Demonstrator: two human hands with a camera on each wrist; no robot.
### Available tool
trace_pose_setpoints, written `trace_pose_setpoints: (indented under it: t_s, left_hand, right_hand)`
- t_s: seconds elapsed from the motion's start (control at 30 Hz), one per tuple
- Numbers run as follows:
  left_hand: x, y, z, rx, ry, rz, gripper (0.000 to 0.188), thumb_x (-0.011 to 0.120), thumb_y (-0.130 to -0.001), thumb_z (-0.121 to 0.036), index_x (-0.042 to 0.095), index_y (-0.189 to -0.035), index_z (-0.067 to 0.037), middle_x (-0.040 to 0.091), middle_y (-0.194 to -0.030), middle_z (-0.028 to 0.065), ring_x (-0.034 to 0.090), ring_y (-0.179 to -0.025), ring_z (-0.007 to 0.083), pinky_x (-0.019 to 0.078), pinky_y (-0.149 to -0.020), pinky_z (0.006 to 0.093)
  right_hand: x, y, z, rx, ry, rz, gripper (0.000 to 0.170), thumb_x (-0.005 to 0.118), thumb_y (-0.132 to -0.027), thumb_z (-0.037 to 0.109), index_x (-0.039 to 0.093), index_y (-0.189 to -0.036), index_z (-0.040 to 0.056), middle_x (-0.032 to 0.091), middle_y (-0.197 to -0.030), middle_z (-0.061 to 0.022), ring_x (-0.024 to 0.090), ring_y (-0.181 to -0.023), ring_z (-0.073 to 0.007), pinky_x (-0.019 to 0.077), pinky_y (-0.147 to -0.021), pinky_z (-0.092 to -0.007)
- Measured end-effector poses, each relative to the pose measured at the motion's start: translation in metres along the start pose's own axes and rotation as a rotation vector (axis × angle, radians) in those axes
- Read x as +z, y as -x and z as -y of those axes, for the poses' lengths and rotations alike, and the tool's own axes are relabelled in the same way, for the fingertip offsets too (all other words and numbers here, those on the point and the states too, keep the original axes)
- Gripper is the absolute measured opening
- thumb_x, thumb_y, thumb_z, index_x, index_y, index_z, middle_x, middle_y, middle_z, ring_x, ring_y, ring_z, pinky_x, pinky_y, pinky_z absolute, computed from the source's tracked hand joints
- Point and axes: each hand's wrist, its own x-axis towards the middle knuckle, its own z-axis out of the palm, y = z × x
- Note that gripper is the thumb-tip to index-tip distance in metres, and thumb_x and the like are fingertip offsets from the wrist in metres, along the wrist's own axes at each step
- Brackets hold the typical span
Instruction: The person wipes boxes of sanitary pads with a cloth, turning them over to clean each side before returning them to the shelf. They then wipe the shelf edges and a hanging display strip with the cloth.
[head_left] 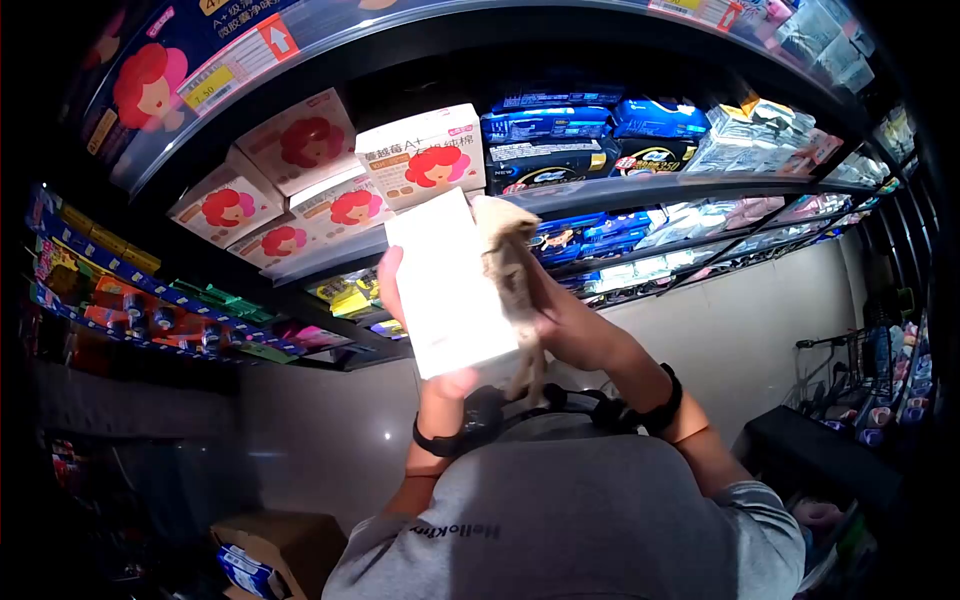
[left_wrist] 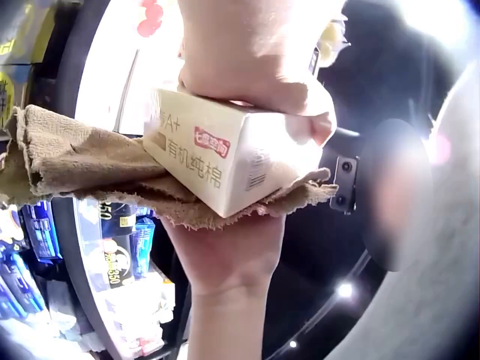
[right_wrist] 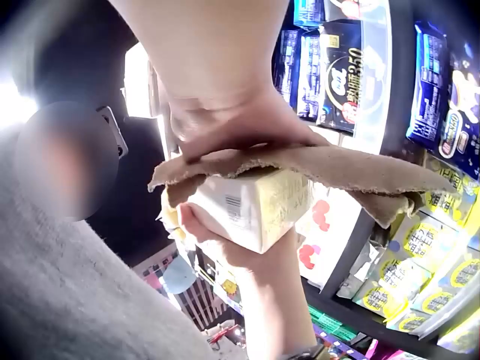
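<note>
A white carton (head_left: 455, 290) with Chinese print is held up in front of the shelf, its top washed out by glare in the head view. My left hand (right_wrist: 247, 262) grips it, thumb and fingers on opposite sides. A brown cloth (left_wrist: 82, 161) lies against the carton's other side. My right hand (left_wrist: 225, 244) holds the cloth to the carton from behind; the cloth hides most of its fingers. In the right wrist view, the carton's barcode end (right_wrist: 232, 208) shows below the cloth's frayed edge.
Similar cartons (head_left: 425, 155) with a red-haired figure stand stacked on the shelf. Blue and black packs (head_left: 555, 165) sit to their right. A shelf rail (head_left: 640, 190) runs just beyond the hands. An open cardboard box (head_left: 290, 550) stands on the floor at lower left.
</note>
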Motion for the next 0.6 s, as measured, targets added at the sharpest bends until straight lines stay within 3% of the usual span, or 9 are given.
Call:
trace_pose_setpoints:
  t_s: [0.03, 0.07, 0.1, 0.23, 0.3, 0.37, 0.43, 0.5, 0.6]
  left_hand:
    - [-0.002, 0.005, 0.004, 0.052, -0.154, 0.022, 0.098, 0.066, -0.056, -0.048, 0.021, -0.131, -0.005, 0.029, -0.127, 0.0247, 0.033, -0.118, 0.0383, 0.0291, -0.097, 0.0472]
    - [-0.009, 0.003, 0.011, 0.234, -0.334, 0.195, 0.09, 0.067, -0.056, -0.041, 0.028, -0.129, -0.009, 0.027, -0.126, 0.0275, 0.033, -0.116, 0.0401, 0.0287, -0.094, 0.0494]
    - [-0.004, -0.004, 0.004, 0.296, -0.36, 0.305, 0.083, 0.07, -0.053, -0.036, 0.037, -0.125, -0.012, 0.03, -0.122, 0.0289, 0.034, -0.113, 0.0412, 0.0289, -0.092, 0.0507]
    - [0.006, 0.003, -0.001, 0.105, -0.188, 0.502, 0.073, 0.07, -0.054, -0.028, 0.043, -0.12, -0.013, 0.032, -0.121, 0.0276, 0.035, -0.113, 0.0408, 0.0292, -0.093, 0.0481]
    - [0.032, -0.005, -0.027, -0.886, 0.381, -0.069, 0.071, 0.068, -0.062, -0.027, 0.037, -0.124, -0.01, 0.032, -0.123, 0.0244, 0.035, -0.115, 0.037, 0.0295, -0.095, 0.0459]
    - [0.02, 0.012, -0.008, -0.632, 0.286, -0.017, 0.073, 0.066, -0.064, -0.032, 0.035, -0.125, -0.007, 0.033, -0.124, 0.022, 0.035, -0.115, 0.0344, 0.0298, -0.095, 0.0446]
    - [0.003, 0.027, 0.01, -0.123, 0.083, 0.083, 0.078, 0.062, -0.07, -0.043, 0.03, -0.126, -0.001, 0.034, -0.125, 0.0173, 0.035, -0.117, 0.0294, 0.0303, -0.096, 0.0419]
    - [0.002, 0.01, -0.002, -0.146, 0.307, 0.092, 0.108, 0.064, -0.057, -0.059, 0.013, -0.136, -0.005, 0.03, -0.131, 0.0208, 0.034, -0.12, 0.0367, 0.0274, -0.101, 0.0491]
    - [0.016, -0.001, -0.022, -0.267, 0.448, -0.196, 0.109, 0.068, -0.054, -0.054, 0.015, -0.135, -0.004, 0.031, -0.131, 0.019, 0.033, -0.121, 0.0343, 0.03, -0.099, 0.0475]
  right_hand:
    - [0.001, 0.005, -0.005, 0.092, -0.181, 0.039, 0.069, 0.043, -0.087, 0.034, 0.006, -0.139, 0.0089, 0.012, -0.143, -0.0171, 0.016, -0.132, -0.0308, 0.0201, -0.104, -0.0365]
    - [0.001, 0.012, -0.029, -0.207, -0.159, 0.031, 0.069, 0.039, -0.09, 0.036, -0.002, -0.14, 0.0105, 0.011, -0.144, -0.015, 0.015, -0.132, -0.0254, 0.0195, -0.104, -0.0345]
    - [-0.002, 0.015, -0.039, -0.205, -0.16, 0.025, 0.069, 0.039, -0.09, 0.036, -0.002, -0.14, 0.0105, 0.011, -0.144, -0.015, 0.015, -0.132, -0.0254, 0.0195, -0.104, -0.0345]
    - [-0.014, 0.018, -0.05, 0.001, -0.055, -0.182, 0.041, 0.054, -0.086, 0.018, 0.039, -0.121, 0.001, 0.05, -0.11, -0.0064, 0.048, -0.102, -0.0118, 0.0415, -0.085, -0.0252]
    - [-0.015, 0.021, -0.036, 0.065, -0.631, -0.233, 0.036, 0.055, -0.085, 0.017, 0.046, -0.115, -0.0006, 0.052, -0.105, -0.0083, 0.05, -0.098, -0.011, 0.044, -0.083, -0.0261]
    - [-0.007, 0.01, -0.041, -0.267, -0.455, -0.319, 0.03, 0.05, -0.088, 0.023, 0.049, -0.107, -0.0007, 0.056, -0.096, -0.0056, 0.052, -0.085, -0.0101, 0.044, -0.076, -0.0251]
    - [-0.01, 0.0, -0.03, -0.14, -0.517, -0.159, 0.028, 0.048, -0.088, 0.024, 0.051, -0.101, -0.0009, 0.058, -0.088, -0.0057, 0.052, -0.081, -0.0112, 0.0431, -0.073, -0.0268]
    - [-0.001, -0.009, -0.038, -0.218, -0.27, -0.237, 0.033, 0.052, -0.083, 0.025, 0.05, -0.101, -0.0022, 0.059, -0.088, -0.0098, 0.054, -0.082, -0.0152, 0.0433, -0.075, -0.0303]
    - [0.018, -0.01, -0.044, -0.082, -0.427, -0.232, 0.046, 0.055, -0.08, 0.02, 0.04, -0.118, -0.0025, 0.053, -0.108, -0.0126, 0.049, -0.102, -0.018, 0.0371, -0.089, -0.0311]
